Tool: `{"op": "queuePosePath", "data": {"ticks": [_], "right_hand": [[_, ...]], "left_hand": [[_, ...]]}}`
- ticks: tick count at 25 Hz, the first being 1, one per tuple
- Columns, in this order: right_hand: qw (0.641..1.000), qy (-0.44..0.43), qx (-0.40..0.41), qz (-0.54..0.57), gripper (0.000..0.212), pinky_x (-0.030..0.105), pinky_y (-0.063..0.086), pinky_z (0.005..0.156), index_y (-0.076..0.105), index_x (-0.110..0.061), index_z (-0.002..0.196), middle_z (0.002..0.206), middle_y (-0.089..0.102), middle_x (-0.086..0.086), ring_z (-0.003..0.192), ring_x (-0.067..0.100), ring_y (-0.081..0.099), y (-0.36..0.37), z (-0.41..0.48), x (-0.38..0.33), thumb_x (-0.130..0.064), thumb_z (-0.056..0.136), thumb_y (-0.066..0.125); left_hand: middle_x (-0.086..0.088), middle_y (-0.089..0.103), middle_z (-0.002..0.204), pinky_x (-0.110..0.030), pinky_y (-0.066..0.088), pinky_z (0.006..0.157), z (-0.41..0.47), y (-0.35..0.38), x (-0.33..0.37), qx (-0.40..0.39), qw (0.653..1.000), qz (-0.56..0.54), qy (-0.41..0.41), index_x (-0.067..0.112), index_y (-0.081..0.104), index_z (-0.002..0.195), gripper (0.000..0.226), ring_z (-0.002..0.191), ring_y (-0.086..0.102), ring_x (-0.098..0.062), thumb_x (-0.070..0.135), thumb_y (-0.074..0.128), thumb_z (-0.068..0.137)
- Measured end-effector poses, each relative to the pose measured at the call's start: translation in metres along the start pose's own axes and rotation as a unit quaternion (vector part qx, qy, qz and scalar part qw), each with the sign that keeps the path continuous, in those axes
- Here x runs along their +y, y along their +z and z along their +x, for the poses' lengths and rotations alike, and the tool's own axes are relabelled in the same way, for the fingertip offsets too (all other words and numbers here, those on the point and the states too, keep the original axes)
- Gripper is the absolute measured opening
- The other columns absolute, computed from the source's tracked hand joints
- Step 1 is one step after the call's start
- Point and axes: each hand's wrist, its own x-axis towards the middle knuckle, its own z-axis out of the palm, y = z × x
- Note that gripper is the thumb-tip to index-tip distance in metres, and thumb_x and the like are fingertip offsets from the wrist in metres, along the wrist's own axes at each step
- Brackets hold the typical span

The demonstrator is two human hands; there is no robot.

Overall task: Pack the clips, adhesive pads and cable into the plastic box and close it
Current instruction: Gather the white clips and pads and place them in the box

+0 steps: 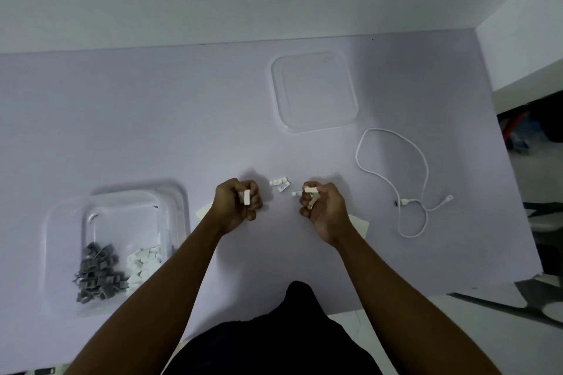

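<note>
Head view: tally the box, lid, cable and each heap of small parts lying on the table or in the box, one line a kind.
Clear plastic box: 1
Clear lid: 1
White cable: 1
Grey clip heap: 1
White piece heaps, boxed and loose: 2
Total: 6

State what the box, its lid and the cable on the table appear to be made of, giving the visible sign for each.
Box: likely clear, glossy plastic; the grey and white pieces show through its walls.
Lid: seemingly the same transparent plastic; the table shows through, and its rim catches light.
Cable: probably a flexible white plastic or rubber sheath; it lies in loose curves.
</note>
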Motion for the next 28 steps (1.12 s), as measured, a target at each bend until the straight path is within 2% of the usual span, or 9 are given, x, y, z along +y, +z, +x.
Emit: {"op": "queuePosePath", "data": {"ticks": [4, 6, 8, 10, 13, 15, 18, 21, 28], "right_hand": [[0.989, -0.005, -0.109, 0.098, 0.03, 0.033, 0.035, 0.059, 0.058, -0.007, 0.093, 0.084, 0.058, 0.011, 0.069, 0.022, 0.051, -0.016, -0.016, -0.009, -0.023, 0.076, 0.039], [0.993, -0.017, -0.073, 0.091, 0.025, 0.03, 0.035, 0.056, 0.059, -0.009, 0.086, 0.083, 0.06, 0.01, 0.066, 0.021, 0.052, -0.017, -0.017, -0.014, -0.025, 0.078, 0.041], [0.999, -0.034, 0.016, 0.021, 0.022, 0.026, 0.03, 0.048, 0.056, -0.014, 0.072, 0.071, 0.052, 0.005, 0.056, 0.017, 0.045, -0.017, -0.016, -0.017, -0.027, 0.088, 0.049], [0.986, -0.077, 0.105, -0.103, 0.032, 0.025, 0.026, 0.044, 0.053, -0.015, 0.064, 0.06, 0.043, 0.002, 0.049, 0.015, 0.036, -0.022, -0.011, -0.013, -0.028, 0.093, 0.061], [0.93, -0.158, 0.18, -0.28, 0.038, 0.028, 0.035, 0.05, 0.061, -0.008, 0.062, 0.049, 0.047, -0.004, 0.049, 0.013, 0.04, -0.032, -0.001, 0.0, -0.032, 0.09, 0.069], [0.879, -0.218, 0.202, -0.372, 0.032, 0.033, 0.047, 0.062, 0.068, -0.005, 0.072, 0.059, 0.064, 0.0, 0.059, 0.012, 0.055, -0.038, 0.004, 0.009, -0.031, 0.089, 0.069], [0.824, -0.284, 0.141, -0.47, 0.016, 0.027, 0.051, 0.086, 0.074, -0.011, 0.097, 0.097, 0.074, 0.003, 0.09, 0.012, 0.066, -0.037, 0.008, 0.02, -0.023, 0.085, 0.073], [0.787, -0.288, 0.056, -0.543, 0.031, 0.023, 0.046, 0.094, 0.071, -0.012, 0.114, 0.115, 0.071, 0.007, 0.105, 0.018, 0.064, -0.031, 0.014, 0.026, -0.016, 0.084, 0.073], [0.75, -0.314, 0.037, -0.58, 0.014, 0.031, 0.048, 0.074, 0.069, -0.009, 0.09, 0.091, 0.067, 0.009, 0.08, 0.02, 0.061, -0.027, 0.026, 0.037, -0.023, 0.091, 0.068]], "left_hand": [[-0.005, 0.042, 0.056, -0.019, 0.021, 0.045, 0.007, 0.015, 0.009, -0.002, 1.0, -0.02, -0.007, 0.013, 0.044, 0.061, 0.008, 0.048, 0.033, -0.018, 0.019, 0.039, 0.063], [0.002, 0.04, 0.051, -0.02, 0.024, 0.043, 0.016, 0.024, 0.008, 0.091, 0.986, 0.137, 0.022, 0.017, 0.05, 0.058, 0.022, 0.047, 0.033, -0.015, 0.027, 0.048, 0.078], [0.005, 0.051, 0.058, -0.027, 0.037, 0.051, 0.026, 0.033, 0.003, 0.205, 0.885, 0.401, 0.118, 0.017, 0.059, 0.072, 0.031, 0.054, 0.046, -0.014, 0.046, 0.065, 0.083], [0.002, 0.06, 0.077, -0.032, 0.046, 0.066, 0.031, 0.042, -0.003, 0.225, 0.774, 0.573, 0.15, 0.019, 0.058, 0.099, 0.05, 0.071, 0.057, -0.017, 0.061, 0.07, 0.075], [-0.009, 0.07, 0.098, -0.035, 0.049, 0.075, 0.041, 0.043, -0.015, 0.198, 0.697, 0.666, 0.178, 0.025, 0.055, 0.121, 0.052, 0.09, 0.066, -0.032, 0.056, 0.067, 0.08], [-0.008, 0.072, 0.101, -0.035, 0.05, 0.075, 0.045, 0.041, -0.018, 0.188, 0.659, 0.69, 0.232, 0.025, 0.061, 0.115, 0.037, 0.091, 0.067, -0.033, 0.048, 0.063, 0.087], [-0.009, 0.072, 0.096, -0.034, 0.047, 0.07, 0.049, 0.039, -0.023, 0.171, 0.637, 0.701, 0.271, 0.016, 0.062, 0.105, 0.027, 0.085, 0.068, -0.032, 0.04, 0.057, 0.093], [-0.013, 0.071, 0.098, -0.038, 0.05, 0.071, 0.052, 0.035, -0.025, 0.174, 0.627, 0.72, 0.241, 0.01, 0.056, 0.109, 0.033, 0.085, 0.067, -0.033, 0.04, 0.055, 0.095], [-0.018, 0.067, 0.108, -0.041, 0.049, 0.079, 0.049, 0.026, -0.025, 0.159, 0.602, 0.764, 0.17, 0.006, 0.056, 0.112, 0.037, 0.097, 0.064, -0.037, 0.039, 0.048, 0.097]]}}
